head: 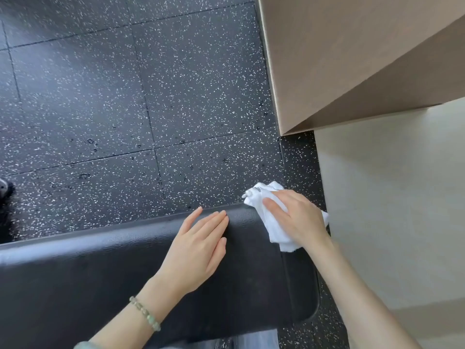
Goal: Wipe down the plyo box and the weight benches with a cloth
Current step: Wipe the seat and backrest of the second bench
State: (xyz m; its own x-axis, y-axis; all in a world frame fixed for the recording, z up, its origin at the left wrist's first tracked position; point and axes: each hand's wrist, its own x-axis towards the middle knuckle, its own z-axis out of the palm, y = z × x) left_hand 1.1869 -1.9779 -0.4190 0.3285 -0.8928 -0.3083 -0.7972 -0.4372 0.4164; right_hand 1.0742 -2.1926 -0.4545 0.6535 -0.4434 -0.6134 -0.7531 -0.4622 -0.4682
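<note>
White cloth (261, 197) under the flat right hand (297, 217) presses on one weight bench (100, 285) end; left hand (198, 248) rests flat; wiping seemingly midway.

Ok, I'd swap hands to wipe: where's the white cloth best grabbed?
Probably pinch the bunched end of the white cloth poking past the right hand's fingertips, coming from the left: the hand covers its middle, while that end sits free at the bench pad's far edge.
</note>
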